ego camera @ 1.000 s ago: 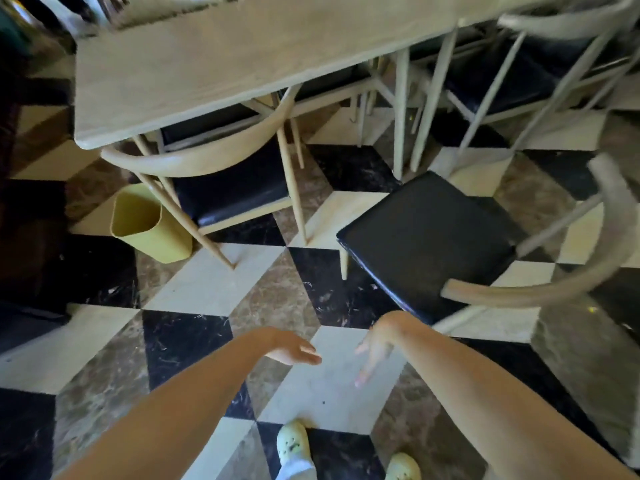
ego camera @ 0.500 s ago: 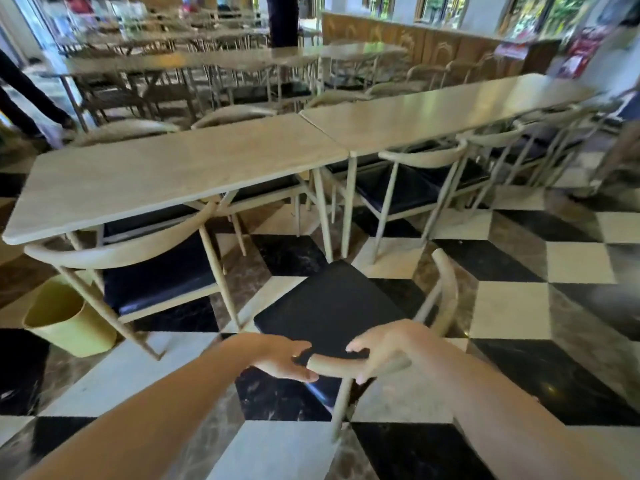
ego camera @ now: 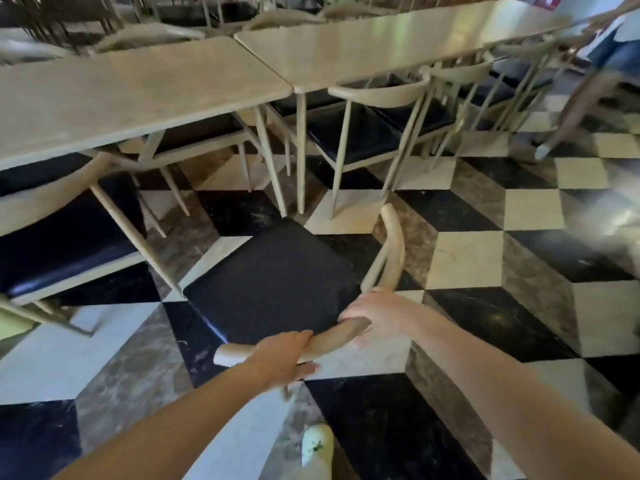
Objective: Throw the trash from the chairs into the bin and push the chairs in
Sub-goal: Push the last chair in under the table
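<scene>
I have one view only, the head camera, looking forward and steeply down from standing height. My forearms enter from the bottom edge; the chair (ego camera: 273,282) sits close below, the tables (ego camera: 138,88) farther ahead. Wide-angle bending shows at the edges.

No text, label, brand or number can be read anywhere; the only hint of lettering is a red sign (ego camera: 543,0) at the far right edge, cut off and too blurred to make out.
</scene>
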### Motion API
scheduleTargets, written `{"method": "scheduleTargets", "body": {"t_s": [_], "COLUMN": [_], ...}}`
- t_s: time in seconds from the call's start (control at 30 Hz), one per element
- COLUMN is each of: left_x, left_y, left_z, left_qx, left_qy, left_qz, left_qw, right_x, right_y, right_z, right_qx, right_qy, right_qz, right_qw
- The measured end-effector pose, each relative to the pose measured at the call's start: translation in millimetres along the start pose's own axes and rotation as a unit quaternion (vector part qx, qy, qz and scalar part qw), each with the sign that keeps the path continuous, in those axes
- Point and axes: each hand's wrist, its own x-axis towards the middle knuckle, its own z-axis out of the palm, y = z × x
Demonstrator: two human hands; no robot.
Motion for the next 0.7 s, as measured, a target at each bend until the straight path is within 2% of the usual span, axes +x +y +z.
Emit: {"method": "scheduleTargets", "body": {"t_s": [0.3, 0.53, 0.7], "left_x": [32.3, 34.4, 33.5], "left_y": [15.1, 16.2, 11.8], "left_z": [-1.8, -10.9, -16.0], "left_qx": [-0.089, -0.128, -0.120], "left_qy": [-0.033, -0.088, -0.133], "left_qz": [-0.021, -0.060, -0.115], "left_qw": [0.995, 0.986, 0.977], "right_x": [15.8, 32.2, 41.7], "right_y": [97.4, 129.8, 143.6], "right_z": [-32.3, -49.8, -57.8], "right_qx": [-0.071, -0.115, -0.137], "right_qy": [-0.066, -0.112, -0.106], "right_qz": [-0.053, -0.103, -0.157], "right_qw": [0.994, 0.982, 0.972]}}
